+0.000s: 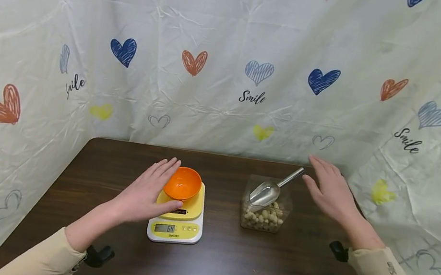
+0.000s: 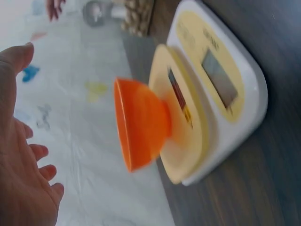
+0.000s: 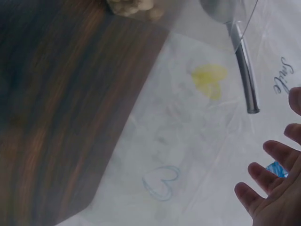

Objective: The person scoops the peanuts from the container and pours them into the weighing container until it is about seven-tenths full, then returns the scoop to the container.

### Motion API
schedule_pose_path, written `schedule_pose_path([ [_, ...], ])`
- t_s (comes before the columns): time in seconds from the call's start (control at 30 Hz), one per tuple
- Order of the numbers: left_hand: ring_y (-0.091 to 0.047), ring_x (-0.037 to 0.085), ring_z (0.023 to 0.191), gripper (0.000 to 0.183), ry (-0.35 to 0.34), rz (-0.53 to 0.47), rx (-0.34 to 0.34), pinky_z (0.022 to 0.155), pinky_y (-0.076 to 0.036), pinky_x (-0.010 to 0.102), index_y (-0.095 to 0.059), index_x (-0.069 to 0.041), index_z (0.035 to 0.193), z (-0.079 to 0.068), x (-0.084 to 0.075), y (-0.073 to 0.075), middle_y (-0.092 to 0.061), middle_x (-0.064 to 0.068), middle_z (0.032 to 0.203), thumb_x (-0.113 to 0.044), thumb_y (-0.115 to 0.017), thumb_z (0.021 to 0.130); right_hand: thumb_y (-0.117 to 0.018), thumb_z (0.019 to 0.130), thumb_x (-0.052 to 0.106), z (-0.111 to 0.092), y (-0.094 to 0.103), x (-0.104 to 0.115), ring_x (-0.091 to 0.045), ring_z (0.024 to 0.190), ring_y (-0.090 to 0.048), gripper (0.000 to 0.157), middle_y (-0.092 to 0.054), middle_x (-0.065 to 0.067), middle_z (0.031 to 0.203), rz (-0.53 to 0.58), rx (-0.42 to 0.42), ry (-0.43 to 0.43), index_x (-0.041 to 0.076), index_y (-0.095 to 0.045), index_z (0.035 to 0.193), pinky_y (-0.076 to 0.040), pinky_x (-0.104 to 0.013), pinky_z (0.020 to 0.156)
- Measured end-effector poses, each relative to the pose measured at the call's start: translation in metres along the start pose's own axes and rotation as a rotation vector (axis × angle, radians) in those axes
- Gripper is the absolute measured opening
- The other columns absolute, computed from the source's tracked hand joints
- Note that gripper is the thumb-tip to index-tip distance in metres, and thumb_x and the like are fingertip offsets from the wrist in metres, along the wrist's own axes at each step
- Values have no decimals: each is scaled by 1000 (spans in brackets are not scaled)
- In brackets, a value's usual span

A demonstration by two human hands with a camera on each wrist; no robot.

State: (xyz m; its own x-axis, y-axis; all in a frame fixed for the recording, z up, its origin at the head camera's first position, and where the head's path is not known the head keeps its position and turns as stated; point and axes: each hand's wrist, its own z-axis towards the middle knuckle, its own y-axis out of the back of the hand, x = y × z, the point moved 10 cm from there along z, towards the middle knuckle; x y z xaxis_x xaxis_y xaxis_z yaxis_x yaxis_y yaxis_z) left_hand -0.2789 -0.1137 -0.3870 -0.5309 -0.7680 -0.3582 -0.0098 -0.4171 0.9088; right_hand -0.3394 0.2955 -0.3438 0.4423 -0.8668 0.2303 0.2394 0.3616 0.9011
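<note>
An orange bowl [image 1: 184, 183] stands on the yellow plate of a white and yellow kitchen scale [image 1: 174, 230], whose display reads about 64. My left hand [image 1: 147, 192] is stretched out beside the bowl, and in the left wrist view a gap shows between its fingers and the bowl [image 2: 141, 125]. To the right, a clear square container [image 1: 264, 222] holds pale nuts, likely peanuts in shells. A metal scoop [image 1: 265, 193] leans in it, handle pointing up and right. My right hand [image 1: 334, 191] hovers to the right of that handle, fingers extended, holding nothing.
The dark wooden table [image 1: 215, 273] meets a white curtain [image 1: 205, 125] printed with hearts at its back edge; the curtain also rises at both sides. Dark wrist cameras [image 1: 97, 256] are strapped on below the sleeves.
</note>
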Motion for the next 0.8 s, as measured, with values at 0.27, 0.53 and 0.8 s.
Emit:
schedule_pose_path([
  [0.27, -12, 23, 155, 102, -63, -165, 82, 120, -24, 48, -7, -27, 166, 15, -38, -27, -6, -12, 170, -75, -56, 91, -60, 105, 19, 11, -1, 20, -51, 142, -31, 56, -39, -27, 155, -11, 7, 87, 0, -42, 155, -27, -66, 110],
  [0.53, -12, 19, 155, 105, -101, -300, 146, 121, -20, 48, -6, -26, 166, 35, -68, -57, -7, -13, 170, -74, -59, 90, -57, 107, 23, 19, -18, 26, -48, 148, -22, 52, -35, -23, 160, -35, 142, 107, 2, -45, 154, -22, -64, 115],
  [0.8, -13, 22, 155, 109, -32, -425, 209, 120, -23, 54, -3, -34, 165, 61, -80, -89, -10, -9, 170, -72, -66, 86, -58, 107, 25, 25, -33, 29, -47, 149, -21, 51, -33, -22, 161, -36, 267, 102, 7, -48, 153, -22, -65, 114],
])
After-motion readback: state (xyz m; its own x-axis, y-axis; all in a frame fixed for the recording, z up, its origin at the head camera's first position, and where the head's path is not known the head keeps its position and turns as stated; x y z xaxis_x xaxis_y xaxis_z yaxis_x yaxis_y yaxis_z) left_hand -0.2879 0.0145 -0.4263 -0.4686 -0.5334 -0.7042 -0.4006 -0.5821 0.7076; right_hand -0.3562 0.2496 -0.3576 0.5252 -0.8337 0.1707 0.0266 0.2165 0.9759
